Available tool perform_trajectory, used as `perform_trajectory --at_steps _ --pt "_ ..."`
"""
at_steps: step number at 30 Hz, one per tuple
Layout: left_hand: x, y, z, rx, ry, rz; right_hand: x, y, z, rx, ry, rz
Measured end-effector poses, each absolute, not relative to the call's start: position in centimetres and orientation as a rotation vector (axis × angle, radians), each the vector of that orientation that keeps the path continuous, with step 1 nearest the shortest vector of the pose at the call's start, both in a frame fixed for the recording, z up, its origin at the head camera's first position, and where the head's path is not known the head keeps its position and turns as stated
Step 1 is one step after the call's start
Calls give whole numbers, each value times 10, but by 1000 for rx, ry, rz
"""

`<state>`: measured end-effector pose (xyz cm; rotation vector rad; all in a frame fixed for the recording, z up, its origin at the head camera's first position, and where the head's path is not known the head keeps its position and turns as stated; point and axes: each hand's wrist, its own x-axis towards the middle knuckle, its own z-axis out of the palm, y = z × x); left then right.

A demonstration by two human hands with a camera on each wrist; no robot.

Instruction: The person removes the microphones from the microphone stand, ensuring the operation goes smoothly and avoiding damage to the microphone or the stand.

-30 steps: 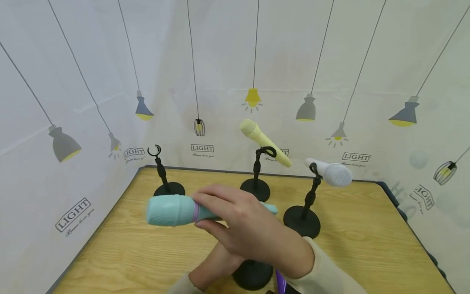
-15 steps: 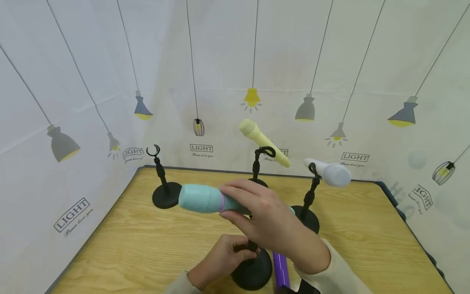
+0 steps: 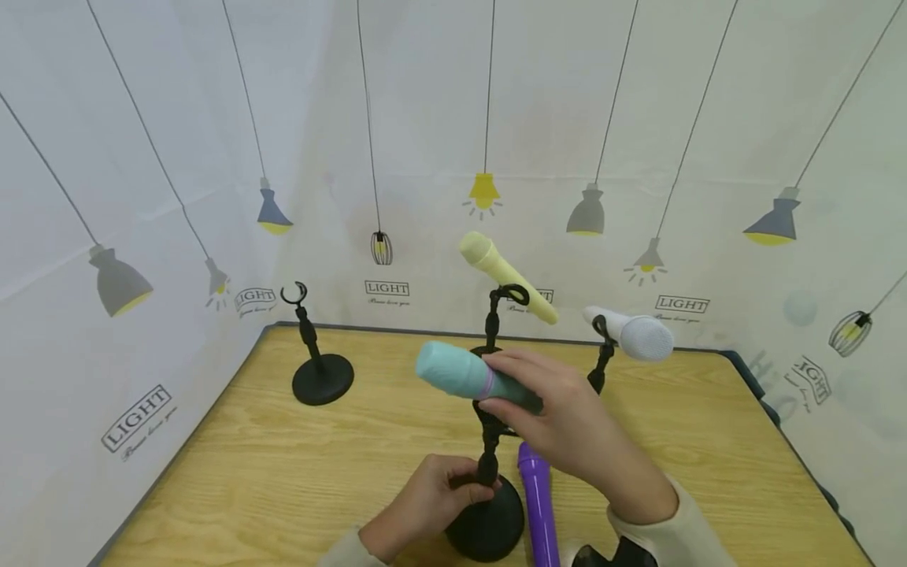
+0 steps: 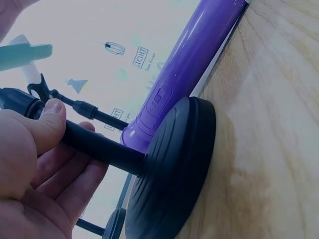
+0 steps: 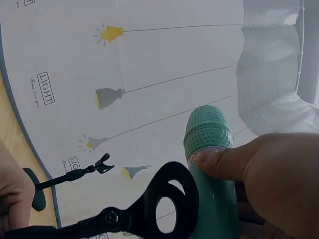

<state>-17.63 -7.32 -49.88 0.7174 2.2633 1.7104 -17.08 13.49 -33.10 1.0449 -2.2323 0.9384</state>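
Note:
My right hand [image 3: 567,409] grips a teal microphone [image 3: 449,370] round its handle, just below the lilac ring, with its head pointing left. The left hand [image 3: 432,500] pinches the pole of a black microphone stand [image 3: 487,526] on the table. In the left wrist view, thumb and fingers close round that pole [image 4: 107,152] above its round base. The right wrist view has the looped holder [image 5: 172,204] of this stand right against the microphone's handle. Beside the base lies a purple microphone [image 3: 540,504].
Behind, a yellow microphone [image 3: 510,276] and a white microphone [image 3: 638,335] rest in stands. Another stand [image 3: 322,378] with a bare holder is at the back left. A black object [image 3: 616,555] shows at the front edge. Printed sheets wall in the wooden table [image 3: 283,480].
The right hand has carried the teal microphone to the right, over the front stand's holder. The left hand, earlier partly hidden, now shows on the pole. More of the purple microphone is visible.

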Motion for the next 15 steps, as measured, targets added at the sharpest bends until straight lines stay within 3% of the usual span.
perform_trajectory --at_steps 15 --pt "-176 -73 -497 665 2248 1710 -171 178 -362 722 -2319 1011"
